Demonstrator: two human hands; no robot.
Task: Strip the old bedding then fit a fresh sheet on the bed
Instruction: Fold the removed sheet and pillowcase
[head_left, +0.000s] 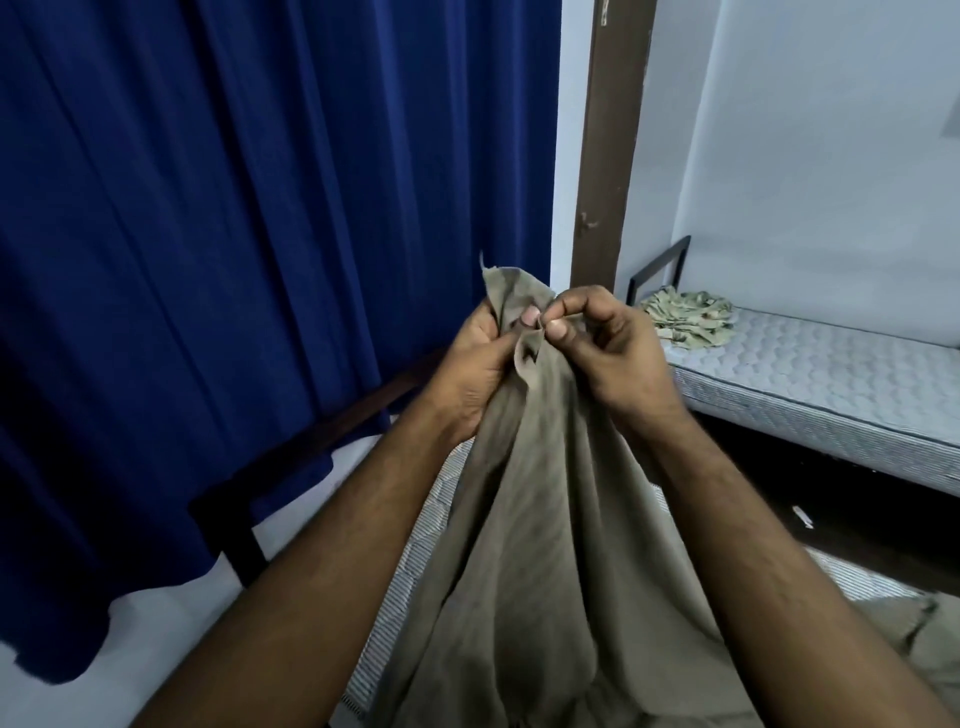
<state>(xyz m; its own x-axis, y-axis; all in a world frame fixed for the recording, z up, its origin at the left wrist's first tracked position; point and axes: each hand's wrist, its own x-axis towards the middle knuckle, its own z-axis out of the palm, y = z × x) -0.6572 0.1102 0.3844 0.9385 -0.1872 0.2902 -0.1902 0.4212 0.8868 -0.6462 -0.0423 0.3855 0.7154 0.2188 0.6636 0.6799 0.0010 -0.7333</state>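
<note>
A plain olive-brown sheet (550, 519) is lifted up in front of me, and its lower part drapes down onto the striped mattress (415, 551) of the near bed. My left hand (478, 369) grips a bunched corner of the sheet, whose tip sticks up above the fingers. Close beside it, my right hand (608, 348) pinches the sheet's edge between thumb and forefinger. The two hands nearly touch at chest height.
A dark blue curtain (234, 234) hangs along the left, over the near bed's dark frame (244, 530). A second bed with a bare quilted mattress (831, 374) stands at the right wall, with a crumpled patterned cloth (691, 317) at its head. A brown post (608, 145) rises behind my hands.
</note>
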